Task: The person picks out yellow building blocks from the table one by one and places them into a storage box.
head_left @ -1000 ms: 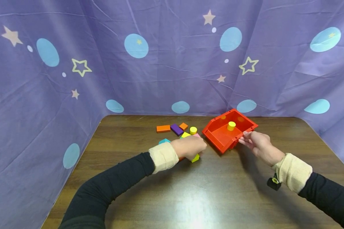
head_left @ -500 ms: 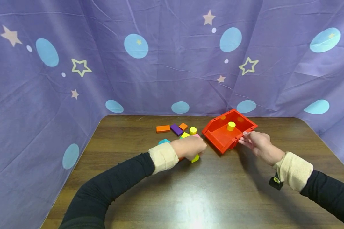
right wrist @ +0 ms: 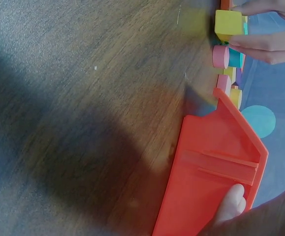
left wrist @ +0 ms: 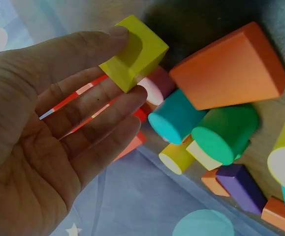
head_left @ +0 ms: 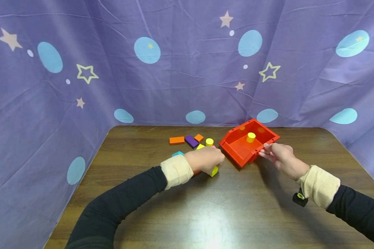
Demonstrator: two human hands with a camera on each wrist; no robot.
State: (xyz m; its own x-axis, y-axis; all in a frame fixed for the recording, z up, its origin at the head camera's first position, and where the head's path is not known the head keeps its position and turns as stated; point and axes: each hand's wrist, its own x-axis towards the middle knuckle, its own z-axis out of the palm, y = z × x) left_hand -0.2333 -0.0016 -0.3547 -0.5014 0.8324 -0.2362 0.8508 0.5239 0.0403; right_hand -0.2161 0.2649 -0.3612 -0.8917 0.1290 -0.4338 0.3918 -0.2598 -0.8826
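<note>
My left hand [head_left: 205,159] pinches a yellow block [left wrist: 137,53] between thumb and fingers, seen closely in the left wrist view. Beside it lie an orange block [left wrist: 231,69], a teal cylinder [left wrist: 175,117], a green cylinder [left wrist: 226,132] and a pink piece [right wrist: 221,56]. My right hand [head_left: 283,159] grips the near right rim of a red bin [head_left: 243,148], which stands right of the blocks. Inside the bin is a yellow cylinder [head_left: 250,137].
Behind the left hand lie an orange bar [head_left: 176,140], a purple block [head_left: 191,141], a small orange block [head_left: 198,138] and another yellow cylinder [head_left: 209,142]. A purple patterned cloth [head_left: 174,86] hangs along the back of the wooden table [head_left: 174,214].
The yellow block at my left hand has shifted slightly to the right and turned a little. The right hand and the red bin have stayed in place.
</note>
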